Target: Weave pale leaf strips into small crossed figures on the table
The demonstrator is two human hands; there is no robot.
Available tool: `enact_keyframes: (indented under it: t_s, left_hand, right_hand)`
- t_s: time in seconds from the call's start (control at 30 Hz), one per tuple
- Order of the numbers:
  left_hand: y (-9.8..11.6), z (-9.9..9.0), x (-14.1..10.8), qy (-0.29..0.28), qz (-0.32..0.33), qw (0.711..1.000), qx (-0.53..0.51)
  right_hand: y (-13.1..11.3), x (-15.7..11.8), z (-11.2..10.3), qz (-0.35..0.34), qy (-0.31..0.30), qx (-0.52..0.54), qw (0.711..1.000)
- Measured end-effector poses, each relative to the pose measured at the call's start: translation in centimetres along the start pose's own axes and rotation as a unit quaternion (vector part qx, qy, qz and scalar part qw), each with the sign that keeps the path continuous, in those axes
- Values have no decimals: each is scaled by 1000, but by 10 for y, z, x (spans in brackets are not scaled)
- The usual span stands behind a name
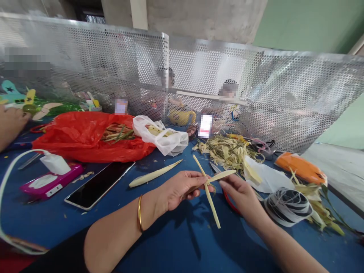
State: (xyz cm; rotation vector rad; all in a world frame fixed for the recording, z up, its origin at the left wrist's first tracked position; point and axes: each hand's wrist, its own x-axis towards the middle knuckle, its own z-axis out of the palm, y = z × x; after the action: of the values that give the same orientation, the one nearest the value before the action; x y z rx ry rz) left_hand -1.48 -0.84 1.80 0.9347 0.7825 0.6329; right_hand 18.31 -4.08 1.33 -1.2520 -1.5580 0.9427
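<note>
My left hand (189, 189), with a gold bangle on the wrist, pinches several pale, dried leaf strips (212, 206) where they cross in a small knot. One strip points up, one down toward me and one to the right. My right hand (237, 191) is beside the right-pointing strip with fingers loosely bent; nothing shows clearly in its grasp. Under it lie scissors (233, 206) with a red handle, partly hidden by the hand. A long, pale rolled leaf (155, 173) rests on the blue table (170, 242) beyond my left forearm.
A black-screened phone (99, 185) and a magenta power strip (51, 182) with a white charger are left. Behind are a red bag (76, 132), white bag (170, 142) and pile of dried husks (227, 151). A ribbon roll (288, 206) sits right. Perforated panels (204, 68) stand behind; another person's hand (13, 123) is far left.
</note>
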Motion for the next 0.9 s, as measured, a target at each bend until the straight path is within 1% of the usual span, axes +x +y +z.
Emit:
enact_keyframes:
  t_s: [0.03,0.07,0.1,0.23,0.3,0.4,0.43,0.47,0.53,0.63,0.7,0.73,0.77,0.83,0.87,0.9]
  left_hand:
    - [0,1,0,0,4,1000,3]
    - [-1,1,0,-3,8,1000,7]
    - [-1,2,0,-10,11,1000,11]
    - [-4,3,0,-74,3,997,0]
    - [-5,3,-1,-104,-6,995,-10]
    - [-6,3,-2,-134,-6,991,-3]
    - [-6,4,-2,-135,-1,991,3]
    - [-7,5,-1,-127,4,992,8]
    - [-10,9,0,-84,18,996,9]
    - [-17,14,5,4,39,999,-19]
    - [-20,16,7,38,38,998,-35]
    - [-20,16,7,41,35,998,-35]
    - [-20,15,7,37,30,998,-30]
    - [-18,14,6,21,20,999,-17]
    - [-16,13,5,20,15,1000,-10]
    - [-14,12,4,28,12,1000,0]
  right_hand:
    - [-1,-1,3,-5,-52,-14,999]
    - [-1,-3,6,-9,-89,-26,996]
    - [0,-4,8,-11,-108,-33,994]
    - [8,-6,11,-21,-108,-37,993]
    - [13,-6,10,-38,-115,-41,992]
    - [16,-7,10,-73,-123,-84,986]
    - [15,-8,10,-85,-126,-108,982]
    - [13,-8,10,-98,-127,-137,978]
    - [8,-9,10,-134,-111,-207,963]
    - [4,-9,11,-199,-63,-322,923]
    - [6,-9,13,-215,-47,-368,904]
    - [8,-8,14,-211,-46,-373,902]
    - [11,-8,14,-202,-48,-366,907]
    - [16,-6,12,-173,-45,-329,927]
    - [18,-6,10,-157,-25,-303,940]
    - [19,-5,8,-141,13,-275,951]
